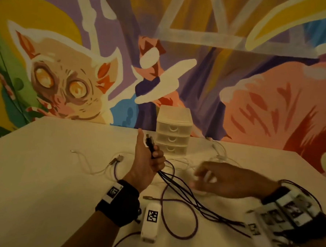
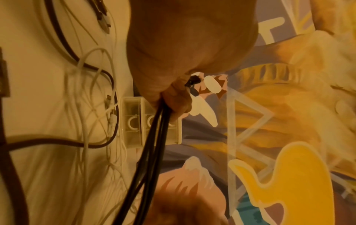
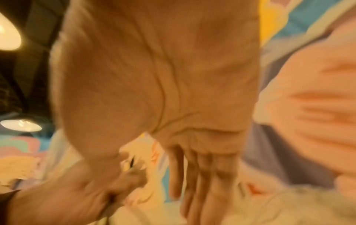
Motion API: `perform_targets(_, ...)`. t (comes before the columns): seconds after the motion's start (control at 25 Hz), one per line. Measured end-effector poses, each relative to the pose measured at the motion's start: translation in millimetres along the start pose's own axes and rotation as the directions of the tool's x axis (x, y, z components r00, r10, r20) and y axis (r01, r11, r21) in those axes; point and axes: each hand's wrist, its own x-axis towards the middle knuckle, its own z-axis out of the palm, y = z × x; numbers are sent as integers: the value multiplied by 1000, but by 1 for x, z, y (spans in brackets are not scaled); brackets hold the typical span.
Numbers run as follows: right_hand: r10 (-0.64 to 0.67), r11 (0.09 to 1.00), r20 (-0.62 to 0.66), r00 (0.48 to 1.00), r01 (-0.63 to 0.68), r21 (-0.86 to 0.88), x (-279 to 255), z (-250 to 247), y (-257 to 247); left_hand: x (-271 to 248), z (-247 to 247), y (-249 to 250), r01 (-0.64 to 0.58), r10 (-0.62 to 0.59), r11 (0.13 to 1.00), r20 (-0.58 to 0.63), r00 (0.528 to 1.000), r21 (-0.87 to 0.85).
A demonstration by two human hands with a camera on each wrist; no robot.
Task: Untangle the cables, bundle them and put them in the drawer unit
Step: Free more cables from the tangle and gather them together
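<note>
A casual studio-like room: white table point(image 1: 50, 173) against a bright cartoon-animal wall mural point(image 1: 66, 75), round ceiling lamps point(image 3: 21, 125)

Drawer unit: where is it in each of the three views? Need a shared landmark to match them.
Head: drawer unit stands centre, at the table's far edge against the mural, just behind the left hand.
Left wrist: drawer unit appears rotated, centre-left, partly hidden by the black cable bundle.
Right wrist: not in it; the view is blurred.
Shared landmark: the black cable bundle gripped by the left hand, visible in head and left wrist views.
</note>
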Motion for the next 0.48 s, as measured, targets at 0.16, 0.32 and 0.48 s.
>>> perform_targets(0.16,-171,968,28,985,162,193,49,56,-53,-4,-12,6,-28,30,996,29,999,-83)
perform_targets(0.32,-142,942,-56,988,152,299,56,79,-57,1,-31,8,-100,100,988,2,995,-119)
perform_targets(0.48,-86,976,-126,988,109,187,56,99,-61,9,-23,3,-137,137,991,-25,990,6)
